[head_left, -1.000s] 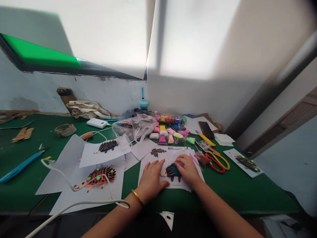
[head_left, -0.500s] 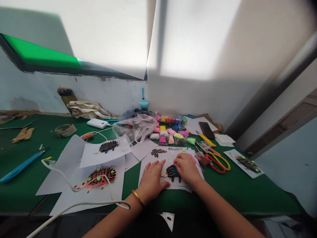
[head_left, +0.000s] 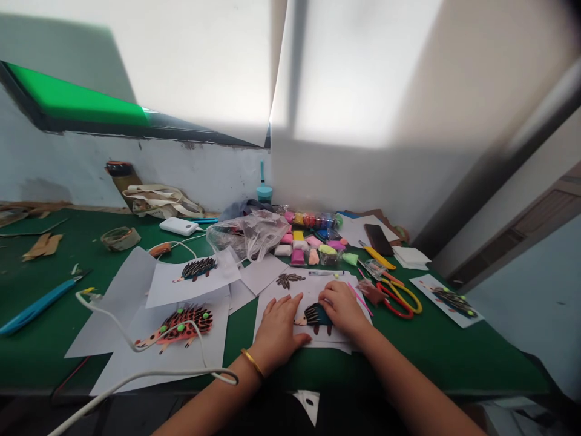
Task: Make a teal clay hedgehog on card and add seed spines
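My left hand [head_left: 280, 327] lies on a white sheet [head_left: 267, 303] with its fingers spread, left of a hedgehog picture [head_left: 315, 316] with dark spines and a blue body. My right hand [head_left: 341, 306] rests over the picture's right part, its fingers bent and close together at the blue body. Whatever those fingertips hold, if anything, is hidden. Above the left hand, a small pile of dark seed-like pieces [head_left: 289, 279] lies on the sheet. A white pen [head_left: 327, 272] lies along the sheet's top edge.
Packets of coloured clay [head_left: 298, 257] and a clear plastic bag [head_left: 254, 233] lie behind the sheet. To the right are scissors [head_left: 399, 300], a yellow cutter [head_left: 379, 257] and a phone [head_left: 378, 239]. A white cable [head_left: 158, 375] crosses other hedgehog sheets [head_left: 213, 339] at left.
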`<state>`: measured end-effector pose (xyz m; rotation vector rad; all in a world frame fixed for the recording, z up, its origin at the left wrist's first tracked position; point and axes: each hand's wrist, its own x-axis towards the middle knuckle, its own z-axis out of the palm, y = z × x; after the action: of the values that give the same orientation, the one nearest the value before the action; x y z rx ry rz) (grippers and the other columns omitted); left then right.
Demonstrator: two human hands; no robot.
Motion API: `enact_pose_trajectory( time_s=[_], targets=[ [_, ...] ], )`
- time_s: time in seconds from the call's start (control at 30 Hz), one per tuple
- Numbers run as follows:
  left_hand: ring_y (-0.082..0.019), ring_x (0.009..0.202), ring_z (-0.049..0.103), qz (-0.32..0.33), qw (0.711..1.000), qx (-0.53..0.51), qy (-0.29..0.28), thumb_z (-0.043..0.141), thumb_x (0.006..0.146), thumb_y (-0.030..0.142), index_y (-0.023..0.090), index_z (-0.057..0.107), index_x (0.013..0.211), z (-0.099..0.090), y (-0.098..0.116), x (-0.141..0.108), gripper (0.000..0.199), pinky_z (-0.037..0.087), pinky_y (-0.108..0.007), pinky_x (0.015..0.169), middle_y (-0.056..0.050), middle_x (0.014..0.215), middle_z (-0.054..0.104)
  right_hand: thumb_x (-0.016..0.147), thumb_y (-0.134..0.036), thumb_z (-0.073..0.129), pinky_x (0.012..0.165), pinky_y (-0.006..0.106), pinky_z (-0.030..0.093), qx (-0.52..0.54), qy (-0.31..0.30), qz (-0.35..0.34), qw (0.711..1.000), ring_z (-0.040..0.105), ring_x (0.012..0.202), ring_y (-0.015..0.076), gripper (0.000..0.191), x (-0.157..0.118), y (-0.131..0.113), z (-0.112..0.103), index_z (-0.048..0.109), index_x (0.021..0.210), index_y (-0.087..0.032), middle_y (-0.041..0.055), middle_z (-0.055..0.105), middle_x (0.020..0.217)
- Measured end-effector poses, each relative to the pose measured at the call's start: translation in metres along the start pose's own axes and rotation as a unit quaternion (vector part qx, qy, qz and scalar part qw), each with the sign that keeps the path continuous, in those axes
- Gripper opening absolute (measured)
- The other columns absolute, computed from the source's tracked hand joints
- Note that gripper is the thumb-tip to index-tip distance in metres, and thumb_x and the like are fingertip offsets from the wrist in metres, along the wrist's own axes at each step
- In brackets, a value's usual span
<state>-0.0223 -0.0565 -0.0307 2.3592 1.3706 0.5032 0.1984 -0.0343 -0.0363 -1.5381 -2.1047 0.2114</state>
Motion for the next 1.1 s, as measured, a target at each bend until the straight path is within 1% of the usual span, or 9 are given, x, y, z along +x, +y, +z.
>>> enact_pose_trajectory(
  time_s=[0.17,0.33,0.57,0.83,1.1],
  targets=[
    [-0.028,0.138,0.038,-0.001,1.000,0.001,0.000,0.077,0.073,0.038,0.023,0.035,0.147,-0.001,0.000,0.000,0.086,0.020,-0.049,0.118,-0.007,0.146,0.049,0.088,-0.021,0.054,0.087,0.037,0.041,0.032,0.005,-0.001,0.999,0.051,0.098,0.0228,0.015,-0.002,0.005,0.004,0.068,0.084,-0.023,0.0058,0.060,0.097],
    [-0.028,0.138,0.039,0.001,1.000,0.003,0.002,0.076,0.074,0.037,0.023,0.035,0.147,-0.001,0.001,0.000,0.085,0.021,-0.049,0.118,-0.008,0.146,0.049,0.087,-0.022,0.054,0.091,0.039,0.041,0.060,0.010,-0.003,0.998,0.052,0.101,0.0237,0.013,-0.004,0.005,0.004,0.067,0.084,-0.023,0.0064,0.061,0.101],
    [-0.028,0.138,0.038,-0.001,1.000,0.005,0.002,0.076,0.074,0.037,0.022,0.035,0.147,-0.001,0.001,0.000,0.085,0.021,-0.048,0.118,-0.008,0.146,0.048,0.088,-0.023,0.051,0.097,0.040,0.041,0.086,0.028,0.002,0.996,0.052,0.109,0.0246,0.018,-0.005,0.012,0.006,0.067,0.096,-0.022,0.0084,0.061,0.110],
    [-0.027,0.138,0.038,0.002,1.000,0.002,0.002,0.076,0.074,0.038,0.022,0.035,0.147,0.000,-0.001,0.000,0.085,0.019,-0.048,0.119,-0.007,0.147,0.048,0.089,-0.024,0.053,0.095,0.040,0.041,0.080,0.018,0.007,0.997,0.053,0.106,0.0244,0.018,-0.003,0.009,0.007,0.070,0.086,-0.023,0.0073,0.063,0.107],
    [-0.028,0.138,0.038,0.006,1.000,0.002,0.002,0.075,0.075,0.039,0.023,0.034,0.148,0.001,-0.001,0.000,0.085,0.018,-0.049,0.118,-0.008,0.146,0.048,0.090,-0.024,0.052,0.092,0.040,0.040,0.061,0.019,-0.006,0.998,0.052,0.101,0.0238,0.019,-0.003,0.004,0.004,0.070,0.084,-0.023,0.0064,0.063,0.101]
  ],
)
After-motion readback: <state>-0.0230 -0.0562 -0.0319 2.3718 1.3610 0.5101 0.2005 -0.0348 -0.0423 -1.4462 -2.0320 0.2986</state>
